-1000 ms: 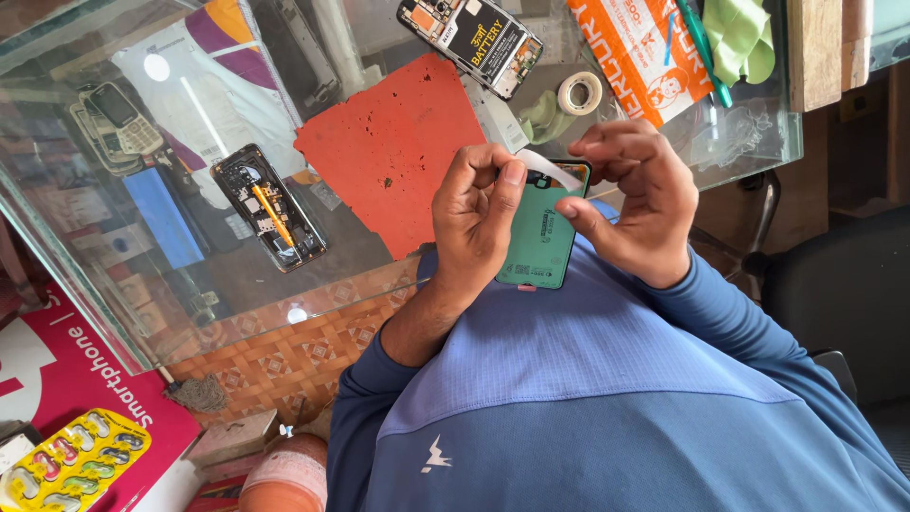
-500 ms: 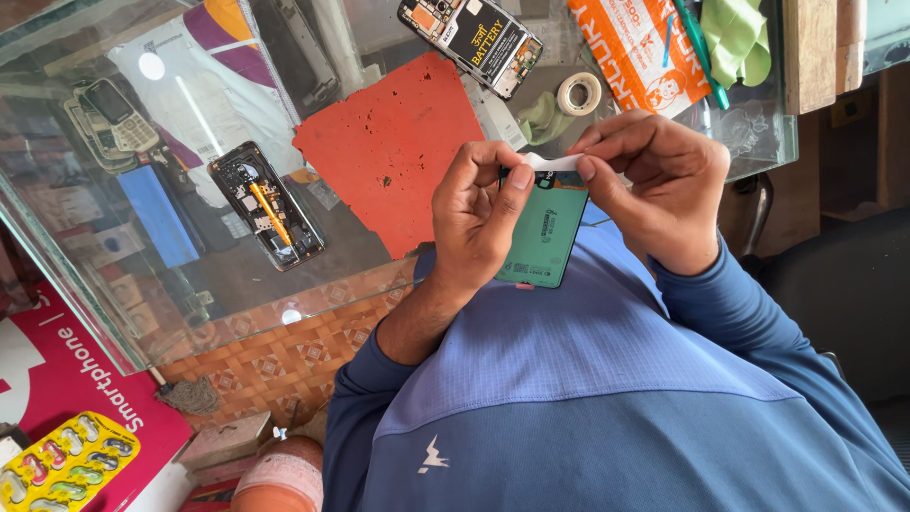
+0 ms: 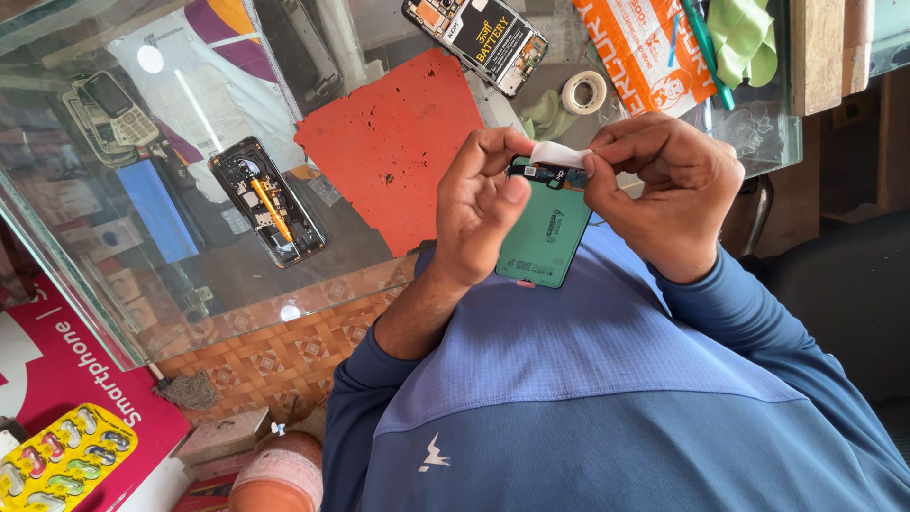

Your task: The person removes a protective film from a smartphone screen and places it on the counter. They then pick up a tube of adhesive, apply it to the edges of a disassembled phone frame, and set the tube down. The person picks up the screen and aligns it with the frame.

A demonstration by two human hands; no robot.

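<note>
Above the near edge of the glass counter (image 3: 114,275), close to the person's chest, both hands hold a green phone panel (image 3: 548,232) upright, its dark component strip at the top. The left hand (image 3: 483,204) is closed on the panel's left edge, thumb pressed on the green face and fingers curled behind. The right hand (image 3: 668,185) is closed in a pinch on a white strip of tape (image 3: 559,154), which arches across the panel's top edge between the two thumbs; whether the strip sticks to the panel cannot be told. The blue sleeves (image 3: 739,313) run back from both wrists to the blue shirt (image 3: 588,408).

On the counter, just beyond the hands, lies a red mat (image 3: 398,142). To its left rests an opened phone (image 3: 267,201) with its inner parts showing. Beyond the mat's far corner lies a second opened phone (image 3: 479,36), battery exposed. Near it, a roll of tape (image 3: 584,92) lies beside an orange printed packet (image 3: 645,47), with a green cloth (image 3: 744,33) at the far right. Under the glass, old keypad phones (image 3: 109,114) are on display. At lower left, a yellow blister tray (image 3: 62,460) lies on a pink box (image 3: 66,379).
</note>
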